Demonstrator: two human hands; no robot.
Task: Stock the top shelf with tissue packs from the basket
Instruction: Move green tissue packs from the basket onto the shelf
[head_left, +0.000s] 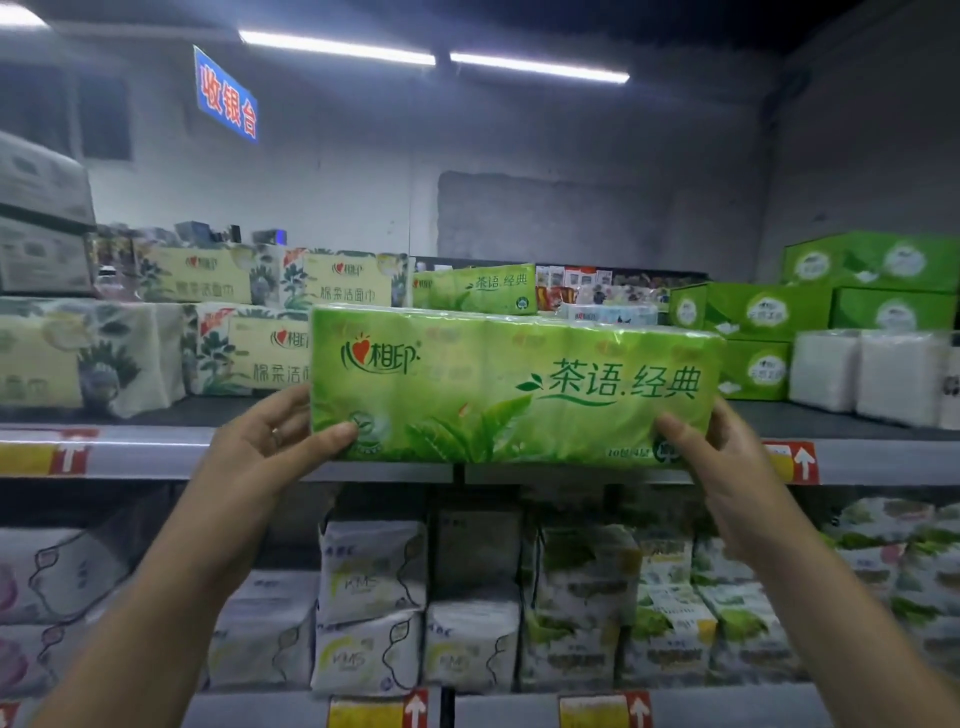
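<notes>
A long green tissue pack (514, 384) is held up in front of the top shelf (156, 452), its lower edge level with the shelf's front rail. My left hand (275, 436) grips its lower left end, thumb on the front face. At the lower right end my right hand (717, 447) grips it the same way. A second green tissue pack (478, 288) of the same kind lies further back on the shelf. The basket is out of view.
Cream floral tissue packs (244, 353) fill the top shelf's left side. Green tissue boxes (753, 317) and white packs (872, 374) stand at its right. The lower shelf (519, 706) holds several wrapped packs. A blue sign (226, 96) hangs above.
</notes>
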